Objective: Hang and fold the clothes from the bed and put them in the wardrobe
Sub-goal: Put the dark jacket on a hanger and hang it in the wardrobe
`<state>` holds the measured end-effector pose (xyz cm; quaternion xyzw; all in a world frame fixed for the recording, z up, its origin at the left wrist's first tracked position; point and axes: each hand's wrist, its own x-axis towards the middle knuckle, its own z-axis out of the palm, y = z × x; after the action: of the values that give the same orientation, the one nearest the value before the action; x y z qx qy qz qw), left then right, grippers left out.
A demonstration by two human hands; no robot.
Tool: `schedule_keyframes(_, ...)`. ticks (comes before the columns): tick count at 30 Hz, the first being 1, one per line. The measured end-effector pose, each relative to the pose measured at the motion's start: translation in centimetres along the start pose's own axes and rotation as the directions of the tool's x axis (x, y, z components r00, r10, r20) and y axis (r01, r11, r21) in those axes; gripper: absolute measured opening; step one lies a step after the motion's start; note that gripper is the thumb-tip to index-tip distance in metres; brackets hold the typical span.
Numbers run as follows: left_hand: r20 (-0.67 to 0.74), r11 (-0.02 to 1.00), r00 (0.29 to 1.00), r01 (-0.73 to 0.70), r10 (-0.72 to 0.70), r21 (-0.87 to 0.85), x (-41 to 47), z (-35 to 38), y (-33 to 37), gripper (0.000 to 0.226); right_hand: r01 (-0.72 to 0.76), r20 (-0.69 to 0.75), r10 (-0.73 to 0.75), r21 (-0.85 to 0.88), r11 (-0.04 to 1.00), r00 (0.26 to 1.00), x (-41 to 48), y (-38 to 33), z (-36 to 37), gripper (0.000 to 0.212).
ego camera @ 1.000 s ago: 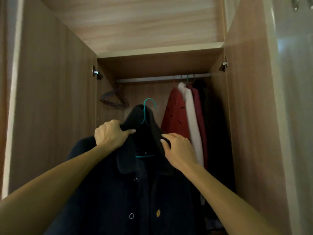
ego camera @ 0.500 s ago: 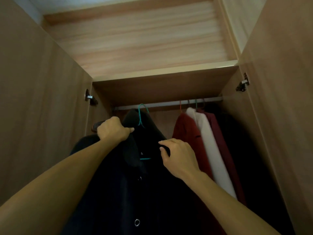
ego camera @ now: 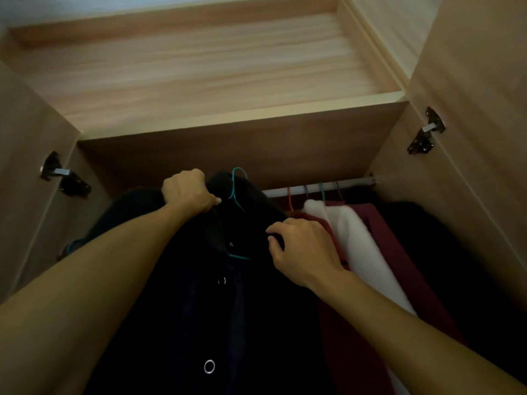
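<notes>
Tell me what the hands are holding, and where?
The dark coat on its teal hanger: left hand grips by the collar, right hand pinches the other shoulder.

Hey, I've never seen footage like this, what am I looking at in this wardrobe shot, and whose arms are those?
No machine here: each grip is a person's bare hand. The one picture comes from a camera worn on their head, looking into an open wardrobe. The left grip holds the collar of a dark coat, which sits on a teal hanger; the right grip pinches the coat's other shoulder. To the right, a red garment, a white garment and a maroon garment hang on the rail. Whether the teal hook is over the rail yet is hidden by the coat.
</notes>
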<state>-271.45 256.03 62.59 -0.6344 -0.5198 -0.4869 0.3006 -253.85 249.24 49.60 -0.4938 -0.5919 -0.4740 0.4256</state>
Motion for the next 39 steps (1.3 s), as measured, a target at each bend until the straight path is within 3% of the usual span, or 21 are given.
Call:
schedule_keyframes(7, -0.014, 1.0, 1.0, 0.007, -0.007, 0.017, 3.7, 5.3, 4.5, 0.044, 0.065, 0.048, -0.064, -0.007, 0.998, 0.997, 3.6, 6.9, 2.3, 0.028)
schedule_keyframes(19, -0.095, 0.999, 0.995, 0.045, -0.043, 0.029, 6.9, 11.8, 8.5, 0.045, 0.171, -0.022, -0.174, -0.105, 0.98, 0.984, 5.0, 8.5, 6.2, 0.025)
schedule_keyframes(24, -0.13, 0.996, 0.991, -0.018, 0.029, 0.085, 7.4, 11.0, 11.3, 0.043, 0.177, -0.051, -0.185, -0.134, 0.975, 0.981, 5.3, 8.1, 6.3, 0.024)
schedule_keyframes(28, -0.07, 0.991, 0.995, -0.063, 0.072, 0.12, 6.4, 13.6, 13.1, 0.028, 0.163, -0.121, -0.184, -0.165, 0.973, 0.976, 5.1, 8.0, 5.5, 0.024)
schedule_keyframes(34, -0.074, 0.979, 0.98, -0.178, 0.186, 0.094, 4.3, 15.6, 12.6, 0.013, 0.125, -0.097, -0.148, -0.21, 0.97, 0.984, 4.9, 7.5, 6.2, 0.025)
schedule_keyframes(39, -0.049, 0.95, 0.953, -0.293, 0.3, 0.109, 3.0, 16.5, 12.0, 0.023, 0.127, -0.068, -0.142, -0.193, 0.973, 0.987, 4.2, 6.4, 7.2, 0.027)
